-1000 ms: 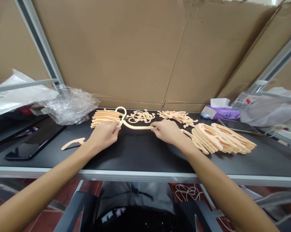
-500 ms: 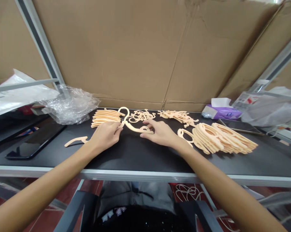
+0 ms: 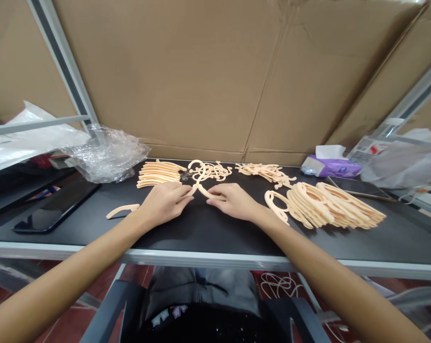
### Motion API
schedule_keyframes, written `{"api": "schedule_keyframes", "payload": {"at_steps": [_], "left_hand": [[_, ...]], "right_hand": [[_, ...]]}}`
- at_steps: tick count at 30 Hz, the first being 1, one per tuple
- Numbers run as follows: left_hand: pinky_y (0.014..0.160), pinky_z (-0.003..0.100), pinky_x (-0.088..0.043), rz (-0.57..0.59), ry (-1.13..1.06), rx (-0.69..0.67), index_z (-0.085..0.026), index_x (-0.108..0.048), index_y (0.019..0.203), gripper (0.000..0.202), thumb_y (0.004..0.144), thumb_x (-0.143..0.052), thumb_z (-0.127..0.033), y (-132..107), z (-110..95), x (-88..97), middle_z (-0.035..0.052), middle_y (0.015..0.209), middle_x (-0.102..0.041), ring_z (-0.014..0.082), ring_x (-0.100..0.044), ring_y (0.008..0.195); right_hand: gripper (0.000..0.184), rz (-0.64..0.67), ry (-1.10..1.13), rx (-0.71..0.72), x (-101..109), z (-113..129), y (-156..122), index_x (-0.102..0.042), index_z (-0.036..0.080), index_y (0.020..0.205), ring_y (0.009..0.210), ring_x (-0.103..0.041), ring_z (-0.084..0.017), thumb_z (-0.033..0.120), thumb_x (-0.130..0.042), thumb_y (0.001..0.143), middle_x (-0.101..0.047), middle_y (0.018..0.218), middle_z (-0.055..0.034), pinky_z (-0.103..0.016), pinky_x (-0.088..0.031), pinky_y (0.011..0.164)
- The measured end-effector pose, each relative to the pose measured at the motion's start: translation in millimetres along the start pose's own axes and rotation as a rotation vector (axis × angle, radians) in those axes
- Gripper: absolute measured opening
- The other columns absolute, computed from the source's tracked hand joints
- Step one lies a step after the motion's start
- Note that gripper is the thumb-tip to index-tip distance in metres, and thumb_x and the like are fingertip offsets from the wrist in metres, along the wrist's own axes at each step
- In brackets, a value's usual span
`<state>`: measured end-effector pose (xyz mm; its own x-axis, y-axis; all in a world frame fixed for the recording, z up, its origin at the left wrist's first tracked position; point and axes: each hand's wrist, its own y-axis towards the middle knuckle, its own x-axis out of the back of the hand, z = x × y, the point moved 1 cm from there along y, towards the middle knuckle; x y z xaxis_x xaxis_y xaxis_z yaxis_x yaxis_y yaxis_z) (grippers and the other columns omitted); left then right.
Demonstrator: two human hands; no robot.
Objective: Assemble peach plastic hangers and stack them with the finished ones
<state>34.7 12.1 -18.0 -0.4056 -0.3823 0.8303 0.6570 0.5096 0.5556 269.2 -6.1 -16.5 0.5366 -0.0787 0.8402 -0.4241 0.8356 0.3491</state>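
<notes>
A cream plastic clothes hanger (image 3: 202,177) is held between my hands above the black table, its hook pointing up and away from me. My left hand (image 3: 167,202) is closed on the hanger's left arm, and my right hand (image 3: 234,200) pinches the right arm. Much of both arms is hidden by my fingers. Behind my left hand lies a stack of hanger arms (image 3: 158,174). A single loose arm piece (image 3: 121,210) rests left of that hand. Beyond the hanger is a heap of hooks (image 3: 217,170), with another pile of hanger arms (image 3: 261,172) further right.
Many folded hangers (image 3: 323,204) lie in overlapping rows on the right. A purple tissue pack (image 3: 332,166) and a dark tablet-like device (image 3: 358,187) sit behind them. Crumpled clear plastic (image 3: 108,155) and a black phone-like slab (image 3: 54,207) are at left. Cardboard (image 3: 172,76) walls the back.
My right hand has shifted its grip along the right arm toward the hook, now covering its outer end. The hook has moved slightly right, and the view has shifted a little.
</notes>
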Motion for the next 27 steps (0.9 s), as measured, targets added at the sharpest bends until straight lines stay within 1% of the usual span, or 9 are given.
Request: {"api": "schedule_keyframes", "payload": {"at_steps": [2,5,9,11,13,15,18,22,27], "left_hand": [[0.078,0.035,-0.050,-0.105,0.015,-0.008,-0.017,-0.069,0.106,0.024,0.098,-0.050,-0.030,0.1,-3.4,4.8,0.0118,0.098,-0.071,0.0228,-0.066,0.089],[0.089,0.041,-0.049,-0.235,0.063,-0.062,-0.020,-0.070,0.105,0.020,0.094,-0.054,-0.026,-0.1,-12.3,13.0,0.0122,0.109,-0.069,0.0255,-0.063,0.101],[0.077,0.036,-0.049,-0.113,-0.021,-0.213,-0.019,-0.070,0.090,0.019,0.093,-0.051,-0.024,1.0,-22.4,13.8,0.0066,0.080,-0.070,0.0202,-0.063,0.076],[0.077,0.035,-0.049,-0.117,-0.064,-0.065,-0.019,-0.069,0.088,0.019,0.091,-0.052,-0.026,2.3,-19.1,12.1,0.0059,0.077,-0.070,0.0199,-0.064,0.074],[0.078,0.035,-0.049,-0.165,-0.117,0.253,-0.019,-0.067,0.088,0.016,0.088,-0.055,-0.030,2.8,-9.2,11.4,0.0053,0.080,-0.071,0.0206,-0.066,0.076],[0.076,0.035,-0.050,-0.182,-0.229,0.566,-0.019,-0.065,0.099,0.022,0.084,-0.060,-0.035,2.3,2.9,11.5,0.0043,0.087,-0.072,0.0198,-0.066,0.073],[0.081,0.036,-0.052,-0.216,-0.370,0.702,-0.017,-0.049,0.132,0.057,0.080,-0.065,-0.034,2.7,14.4,12.5,0.0088,0.114,-0.068,0.0183,-0.066,0.076],[0.087,0.038,-0.052,-0.222,-0.417,0.611,-0.018,-0.032,0.149,0.081,0.077,-0.067,-0.030,3.5,14.5,10.6,0.0148,0.136,-0.054,0.0184,-0.065,0.082],[0.097,0.040,-0.048,-0.109,-0.362,0.398,-0.022,-0.043,0.147,0.068,0.082,-0.062,-0.029,1.4,9.7,2.5,0.0108,0.140,-0.053,0.0191,-0.063,0.088]], "right_hand": [[0.015,-0.051,0.029,-0.047,0.7,-2.1,0.3,-0.075,0.021,0.094,0.076,-0.063,-0.016,0.029,-0.063,0.089,-0.074,0.086,-0.0015,-0.026,-0.043,0.069],[0.017,-0.225,0.082,-0.103,3.7,-6.1,1.3,-0.074,0.020,0.095,0.071,-0.062,-0.015,0.030,-0.064,0.087,-0.074,0.083,-0.0013,-0.026,-0.042,0.066],[0.024,-0.457,0.178,-0.130,9.6,-9.1,3.6,-0.074,0.018,0.099,0.069,-0.063,-0.015,0.034,-0.063,0.086,-0.074,0.083,-0.0029,-0.026,-0.046,0.068],[0.024,-0.553,0.175,-0.154,12.3,-10.9,4.5,-0.075,0.018,0.095,0.068,-0.063,-0.016,0.036,-0.064,0.083,-0.074,0.080,-0.0033,-0.027,-0.047,0.068],[0.022,-0.646,0.138,-0.178,14.7,-14.4,4.8,-0.075,0.018,0.090,0.067,-0.064,-0.017,0.035,-0.065,0.080,-0.074,0.076,-0.0032,-0.028,-0.048,0.068],[0.018,-0.707,0.084,-0.202,16.3,-19.5,4.6,-0.075,0.020,0.086,0.067,-0.065,-0.018,0.033,-0.065,0.078,-0.073,0.074,-0.0028,-0.029,-0.048,0.068],[0.017,-0.691,0.004,-0.207,16.1,-26.3,4.1,-0.075,0.022,0.086,0.068,-0.065,-0.019,0.032,-0.063,0.079,-0.073,0.073,-0.0027,-0.030,-0.047,0.068],[0.018,-0.615,-0.076,-0.170,11.3,-27.3,3.6,-0.076,0.022,0.090,0.070,-0.066,-0.020,0.030,-0.062,0.080,-0.075,0.078,-0.0035,-0.030,-0.047,0.068],[0.017,-0.555,-0.113,-0.111,4.5,-23.2,3.2,-0.076,0.023,0.092,0.076,-0.068,-0.022,0.028,-0.065,0.080,-0.077,0.084,-0.0043,-0.031,-0.048,0.070]]}}
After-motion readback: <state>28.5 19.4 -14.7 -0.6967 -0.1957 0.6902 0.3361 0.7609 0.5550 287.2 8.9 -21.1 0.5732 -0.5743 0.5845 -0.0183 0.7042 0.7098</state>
